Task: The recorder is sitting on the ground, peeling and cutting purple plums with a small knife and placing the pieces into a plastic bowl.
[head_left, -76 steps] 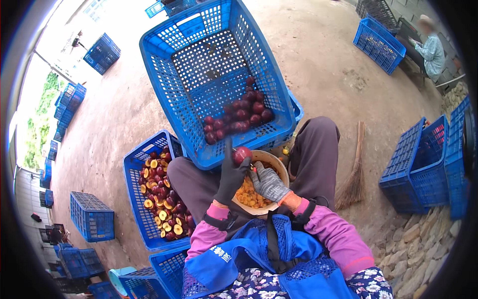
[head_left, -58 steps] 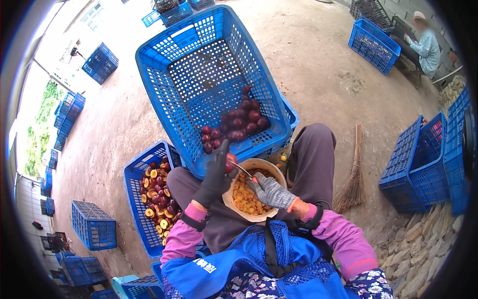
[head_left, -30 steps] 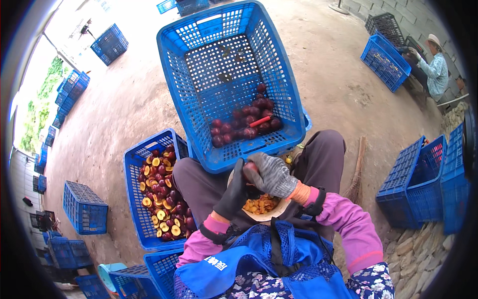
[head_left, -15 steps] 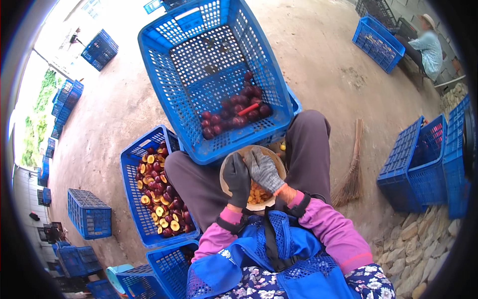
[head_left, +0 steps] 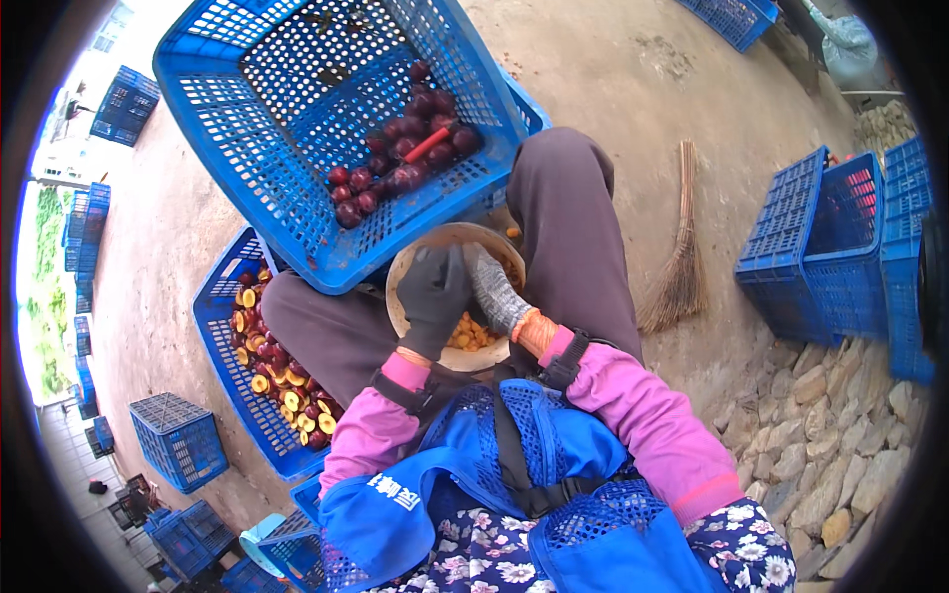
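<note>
In its black glove, my left hand (head_left: pixel 435 298) is closed, its fingers curled over a round, pale bucket (head_left: pixel 463 234) between my knees. My right hand (head_left: pixel 496 287), in a grey knit glove, presses up against it, also closed. Whatever they grip is hidden by the gloves. Orange-brown fruit stones (head_left: pixel 473 336) lie inside the bucket below. Just beyond it a large blue crate (head_left: pixel 331 275) tilts towards me, with dark red plums (head_left: pixel 400 158) gathered at its lower end. A red stick-like object (head_left: pixel 427 145) lies on those plums.
At my left, a blue crate (head_left: pixel 219 341) holds halved plums (head_left: pixel 287 390) with yellow flesh. A straw broom (head_left: pixel 680 262) lies right of my knee. Stacked crates (head_left: pixel 840 247) stand by a stone pile (head_left: pixel 825 435) on the right. Another person (head_left: pixel 850 49) sits at the far right.
The view has shifted, so crates, bucket and knees appear lower-left or higher than before. My hands stay together over the bucket; the right has turned its fingers more inward beside the left.
</note>
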`<move>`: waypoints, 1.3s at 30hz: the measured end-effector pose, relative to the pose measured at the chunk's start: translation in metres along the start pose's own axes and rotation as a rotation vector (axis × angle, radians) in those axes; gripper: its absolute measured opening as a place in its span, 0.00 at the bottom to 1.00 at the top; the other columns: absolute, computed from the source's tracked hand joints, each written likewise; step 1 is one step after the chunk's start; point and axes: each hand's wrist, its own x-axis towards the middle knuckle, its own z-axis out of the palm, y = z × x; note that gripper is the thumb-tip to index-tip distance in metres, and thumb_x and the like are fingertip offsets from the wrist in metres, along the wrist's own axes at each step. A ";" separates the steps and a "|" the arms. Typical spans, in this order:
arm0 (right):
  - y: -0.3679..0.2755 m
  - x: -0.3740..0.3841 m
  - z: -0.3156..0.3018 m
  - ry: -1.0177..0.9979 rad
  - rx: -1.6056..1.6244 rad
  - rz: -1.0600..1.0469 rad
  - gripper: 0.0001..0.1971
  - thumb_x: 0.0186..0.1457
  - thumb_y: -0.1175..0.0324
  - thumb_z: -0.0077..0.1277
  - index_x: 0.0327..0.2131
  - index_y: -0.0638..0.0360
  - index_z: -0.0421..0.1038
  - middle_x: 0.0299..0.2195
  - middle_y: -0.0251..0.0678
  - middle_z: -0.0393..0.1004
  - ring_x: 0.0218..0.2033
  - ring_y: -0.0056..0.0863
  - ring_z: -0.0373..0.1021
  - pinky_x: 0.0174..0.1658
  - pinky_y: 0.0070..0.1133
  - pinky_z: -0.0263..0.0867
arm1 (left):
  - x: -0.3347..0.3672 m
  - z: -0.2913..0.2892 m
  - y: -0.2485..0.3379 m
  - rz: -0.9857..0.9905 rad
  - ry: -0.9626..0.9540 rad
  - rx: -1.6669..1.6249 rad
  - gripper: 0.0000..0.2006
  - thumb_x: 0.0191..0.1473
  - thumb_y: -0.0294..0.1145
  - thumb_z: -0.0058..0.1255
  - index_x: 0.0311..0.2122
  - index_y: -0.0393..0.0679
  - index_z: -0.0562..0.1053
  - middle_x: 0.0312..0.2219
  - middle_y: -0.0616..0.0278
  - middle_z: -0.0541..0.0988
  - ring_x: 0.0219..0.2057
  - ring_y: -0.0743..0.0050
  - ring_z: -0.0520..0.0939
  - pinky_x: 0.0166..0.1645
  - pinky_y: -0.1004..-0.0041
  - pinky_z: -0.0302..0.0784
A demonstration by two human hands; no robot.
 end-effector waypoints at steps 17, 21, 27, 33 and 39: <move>-0.031 -0.002 -0.034 -0.277 0.018 -0.613 0.29 0.38 0.65 0.56 0.46 0.57 0.58 0.41 0.34 0.65 0.42 0.25 0.63 0.44 0.23 0.63 | 0.002 -0.041 -0.041 -0.008 -0.050 -0.139 0.12 0.44 0.20 0.49 0.38 0.36 0.65 0.27 0.59 0.73 0.28 0.73 0.75 0.36 0.75 0.71; -0.069 -0.015 -0.045 -0.387 0.226 -0.524 0.19 0.55 0.61 0.41 0.49 0.55 0.58 0.43 0.33 0.66 0.43 0.22 0.63 0.44 0.22 0.64 | -0.001 -0.066 -0.017 -0.201 0.193 -0.150 0.18 0.49 0.33 0.49 0.44 0.36 0.64 0.31 0.58 0.74 0.28 0.69 0.76 0.35 0.75 0.72; -0.056 -0.013 -0.039 -0.571 0.965 0.492 0.22 0.53 0.50 0.42 0.45 0.55 0.62 0.35 0.35 0.70 0.32 0.25 0.69 0.32 0.21 0.70 | -0.031 -0.183 -0.019 -0.774 0.176 -0.876 0.17 0.56 0.41 0.36 0.39 0.37 0.69 0.27 0.62 0.75 0.21 0.79 0.73 0.24 0.81 0.68; -0.098 -0.016 -0.031 -0.499 0.449 0.074 0.21 0.53 0.46 0.39 0.38 0.53 0.65 0.25 0.30 0.68 0.21 0.19 0.66 0.20 0.14 0.65 | -0.061 -0.336 -0.027 -0.761 -0.192 0.226 0.16 0.56 0.36 0.37 0.44 0.35 0.66 0.35 0.58 0.75 0.36 0.73 0.75 0.40 0.75 0.69; -0.205 -0.033 -0.005 -0.905 0.215 0.262 0.19 0.57 0.48 0.35 0.31 0.52 0.67 0.18 0.24 0.65 0.15 0.12 0.60 0.15 0.11 0.56 | -0.092 -0.397 0.058 -0.990 -0.040 -0.202 0.19 0.57 0.34 0.31 0.53 0.41 0.59 0.45 0.57 0.70 0.41 0.67 0.75 0.43 0.74 0.70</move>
